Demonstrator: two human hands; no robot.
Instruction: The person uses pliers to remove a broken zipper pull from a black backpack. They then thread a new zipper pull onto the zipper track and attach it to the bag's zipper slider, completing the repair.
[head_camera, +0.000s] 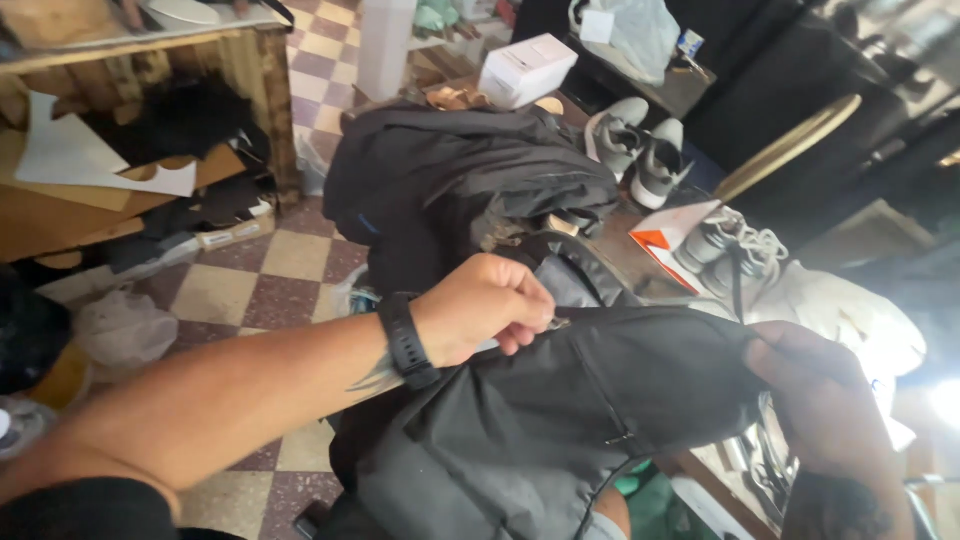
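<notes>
Head view; hands (485, 305) (815, 385) grip black bag (560, 420); white box (527, 68) behind

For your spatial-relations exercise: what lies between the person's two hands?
In the head view, dark backpack fabric stretches between the left hand and the right hand.

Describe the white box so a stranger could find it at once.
Start at the heap of black bags on the cluttered worktable, then look just beyond its far edge. The small white rectangular cardboard box sits there, left of the grey sneakers; it is the only closed, plain white box around.
</notes>
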